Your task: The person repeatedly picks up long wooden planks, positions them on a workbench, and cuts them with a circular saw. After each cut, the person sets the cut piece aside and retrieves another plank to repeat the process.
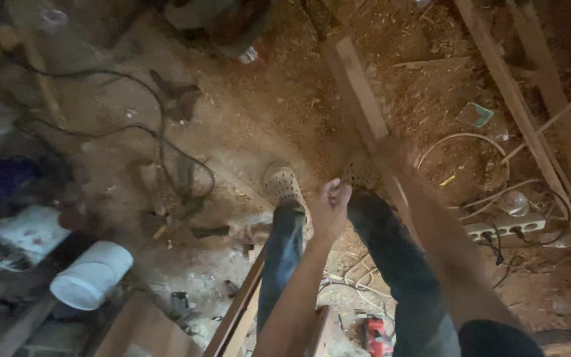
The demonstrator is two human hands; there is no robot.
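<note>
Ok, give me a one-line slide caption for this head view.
Standing on a sawdust-covered floor, the right hand grips a long wooden plank while the left hand hangs closed in front.

A long wooden board [359, 89] — pale brown, flat and narrow, dusted with sawdust — runs slantwise from the right hand [391, 151] up and away over the sawdust-covered ground. Its near end sits in that hand's grip. The left hand [330, 210], closed in a fist, is just below and beside it — not touching the board.

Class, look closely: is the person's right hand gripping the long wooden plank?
Yes, the right hand is closed around the long wooden plank.
</note>
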